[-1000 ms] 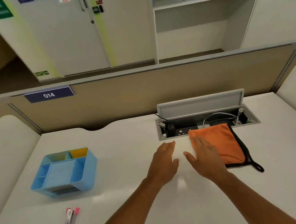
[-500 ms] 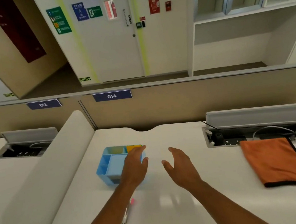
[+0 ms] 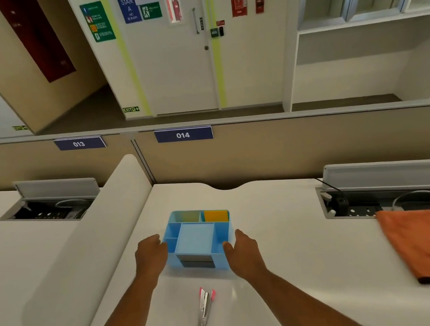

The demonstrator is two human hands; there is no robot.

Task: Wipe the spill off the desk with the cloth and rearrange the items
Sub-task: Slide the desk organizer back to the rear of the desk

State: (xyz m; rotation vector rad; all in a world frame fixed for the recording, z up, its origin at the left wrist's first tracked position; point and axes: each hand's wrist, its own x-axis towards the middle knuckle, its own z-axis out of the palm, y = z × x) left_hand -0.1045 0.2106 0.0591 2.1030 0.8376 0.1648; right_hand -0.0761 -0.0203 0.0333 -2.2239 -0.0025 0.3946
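A light blue desk organizer [image 3: 197, 240] with several compartments, one yellow, stands on the white desk [image 3: 299, 273]. My left hand [image 3: 151, 257] is at its left wall and my right hand [image 3: 241, 250] at its right front corner, fingers apart, flanking it; whether they press on it is unclear. A silver stapler with pink ends [image 3: 205, 307] lies just in front, between my forearms. The orange cloth with black trim [image 3: 426, 241] lies flat at the right, apart from both hands. No spill shows on the desk.
An open cable box [image 3: 359, 208] with sockets, a cable and a raised lid sits behind the cloth. A white side divider [image 3: 84, 243] bounds the desk on the left, a beige partition [image 3: 287, 150] at the back. The neighbouring desk has its own cable box [image 3: 49, 209].
My right hand left the cloth and both hands moved left to the organizer, now one on each side. The view swung left, so the cloth sits at the right edge.
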